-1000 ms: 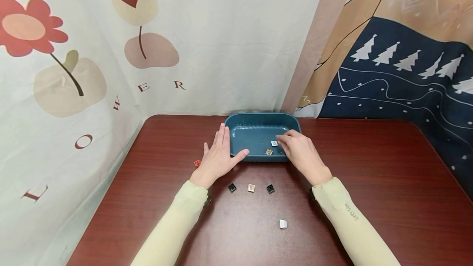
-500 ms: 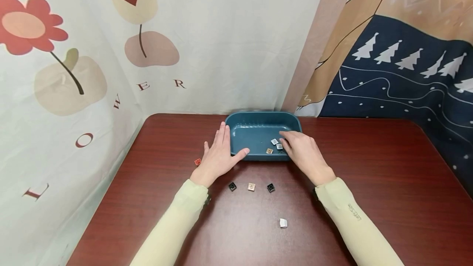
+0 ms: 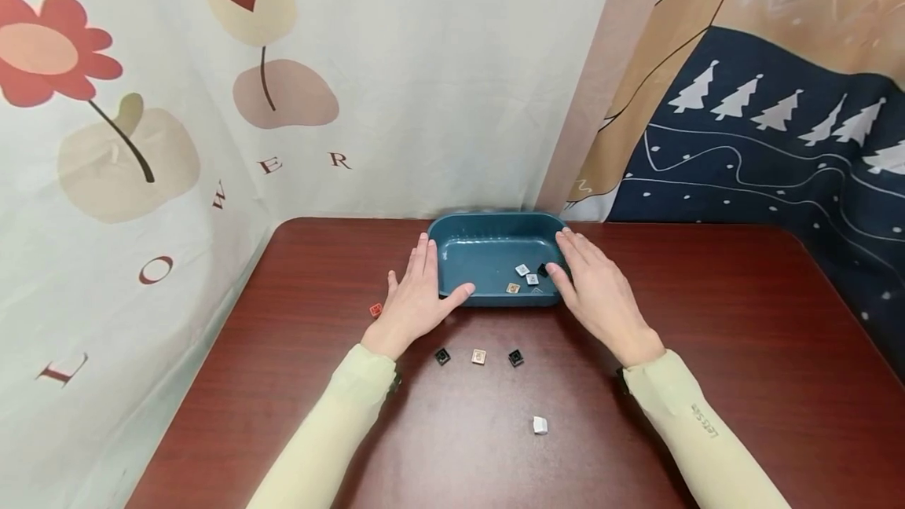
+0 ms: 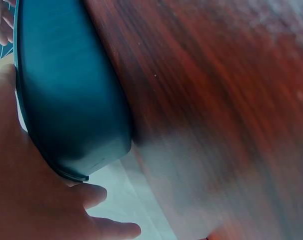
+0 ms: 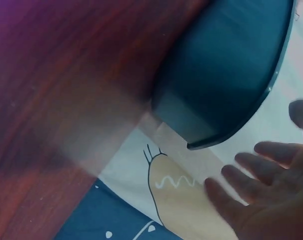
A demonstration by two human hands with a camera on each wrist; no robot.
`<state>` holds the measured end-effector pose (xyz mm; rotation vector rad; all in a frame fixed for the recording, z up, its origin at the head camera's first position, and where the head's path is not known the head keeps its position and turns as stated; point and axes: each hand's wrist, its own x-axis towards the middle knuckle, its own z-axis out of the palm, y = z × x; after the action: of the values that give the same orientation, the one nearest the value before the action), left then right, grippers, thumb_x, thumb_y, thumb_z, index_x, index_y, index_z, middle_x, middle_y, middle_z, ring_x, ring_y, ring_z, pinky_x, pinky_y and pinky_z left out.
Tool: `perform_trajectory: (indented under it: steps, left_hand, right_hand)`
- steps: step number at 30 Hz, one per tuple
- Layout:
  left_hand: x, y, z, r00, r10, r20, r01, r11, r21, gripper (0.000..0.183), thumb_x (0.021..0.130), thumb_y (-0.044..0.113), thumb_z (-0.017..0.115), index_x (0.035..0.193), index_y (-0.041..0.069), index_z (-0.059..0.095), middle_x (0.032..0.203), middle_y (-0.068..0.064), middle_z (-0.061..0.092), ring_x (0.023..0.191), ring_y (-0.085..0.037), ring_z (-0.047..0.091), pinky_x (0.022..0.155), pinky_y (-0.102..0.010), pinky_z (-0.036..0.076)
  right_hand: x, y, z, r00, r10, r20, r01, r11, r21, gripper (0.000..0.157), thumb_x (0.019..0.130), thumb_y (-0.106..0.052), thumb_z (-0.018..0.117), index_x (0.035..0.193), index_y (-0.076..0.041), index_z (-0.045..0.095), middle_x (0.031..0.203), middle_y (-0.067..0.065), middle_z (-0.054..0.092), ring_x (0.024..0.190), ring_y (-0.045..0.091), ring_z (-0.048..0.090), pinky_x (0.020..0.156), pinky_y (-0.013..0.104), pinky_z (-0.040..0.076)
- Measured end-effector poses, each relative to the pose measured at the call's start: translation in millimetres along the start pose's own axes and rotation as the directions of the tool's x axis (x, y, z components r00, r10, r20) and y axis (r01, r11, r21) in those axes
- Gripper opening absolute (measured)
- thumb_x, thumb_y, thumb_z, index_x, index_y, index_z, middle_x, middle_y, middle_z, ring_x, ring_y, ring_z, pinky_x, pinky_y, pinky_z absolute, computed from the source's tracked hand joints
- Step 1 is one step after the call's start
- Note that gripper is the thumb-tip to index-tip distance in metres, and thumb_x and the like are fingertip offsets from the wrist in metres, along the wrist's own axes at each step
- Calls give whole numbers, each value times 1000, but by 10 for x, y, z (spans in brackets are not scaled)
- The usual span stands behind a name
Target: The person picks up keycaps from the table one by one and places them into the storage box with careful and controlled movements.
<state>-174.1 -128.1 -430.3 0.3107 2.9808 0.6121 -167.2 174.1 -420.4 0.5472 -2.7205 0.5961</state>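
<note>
A dark teal tray (image 3: pixel 495 300) stands at the table's back edge. Inside, near its right front, lie two white keycaps (image 3: pixel 522 269), a tan keycap (image 3: pixel 512 288) and a black keycap (image 3: pixel 542 269). My left hand (image 3: pixel 410 306) rests against the tray's left side, fingers straight and thumb spread over the front rim; in the left wrist view it lies along the rim. My right hand (image 3: pixel 601 293) is at the tray's right side, fingers straight and holding nothing. In the right wrist view, its fingers (image 5: pixel 264 167) show beside the tray wall.
In front of the tray, a black keycap (image 3: pixel 442 357), a tan keycap (image 3: pixel 478 357) and another black keycap (image 3: pixel 515 357) form a row on the brown table (image 3: pixel 452 462). Nearer lies a white keycap (image 3: pixel 540 425). A red keycap (image 3: pixel 376 310) sits left of my left hand. Curtains hang behind.
My right hand has let go of a white keycap in the tray, then moved right to its side with fingers straightened. A black keycap there has come into view. My left hand stays put.
</note>
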Motion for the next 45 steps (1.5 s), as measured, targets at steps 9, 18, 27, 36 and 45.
perform_trajectory:
  steps: [9, 18, 27, 36, 45]
  left_hand:
    - [-22, -6, 8, 1000, -2, 0, 2, 1000, -10, 110, 96, 77, 46, 165, 3, 3, 174, -11, -5, 159, -30, 8, 117, -74, 14]
    - [-6, 38, 23, 1000, 9, 1, -9, 1000, -8, 110, 95, 78, 45, 166, 4, 2, 174, -8, -7, 159, -30, 9, 118, -72, 13]
    - [18, 16, -49, 1000, 10, 21, -9, 1000, -24, 111, 94, 78, 48, 167, 8, 4, 174, -8, -6, 159, -34, -1, 119, -70, 11]
    - [-87, -206, -360, 998, 17, -67, -21, 998, -63, 106, 96, 73, 52, 167, 11, 4, 174, -8, -1, 159, -31, -2, 122, -64, 9]
    - [-245, -496, -636, 989, -2, -149, -15, 993, -115, 100, 98, 71, 51, 168, 12, 11, 173, -9, 13, 159, -33, 6, 123, -63, 11]
  right_hand:
    - [-21, 54, 49, 973, 119, 199, -103, 991, -85, 95, 102, -69, 41, 161, 3, 27, 170, 22, 18, 157, 41, 15, 119, 65, 22]
    - [-52, 114, 42, 949, 143, 282, -115, 987, -114, 102, 100, -74, 37, 162, 6, 22, 170, 22, 14, 157, 39, 13, 120, 66, 17]
    - [-63, 122, 41, 944, 154, 292, -122, 985, -123, 104, 100, -76, 36, 161, 7, 22, 170, 23, 14, 157, 39, 13, 120, 66, 18]
    - [-62, 104, 57, 941, 158, 300, -127, 985, -120, 107, 99, -78, 33, 160, 8, 21, 170, 23, 12, 157, 40, 13, 120, 67, 17]
    - [-82, 106, 53, 939, 160, 304, -131, 985, -115, 106, 100, -76, 34, 160, 9, 20, 170, 25, 11, 157, 41, 12, 120, 67, 17]
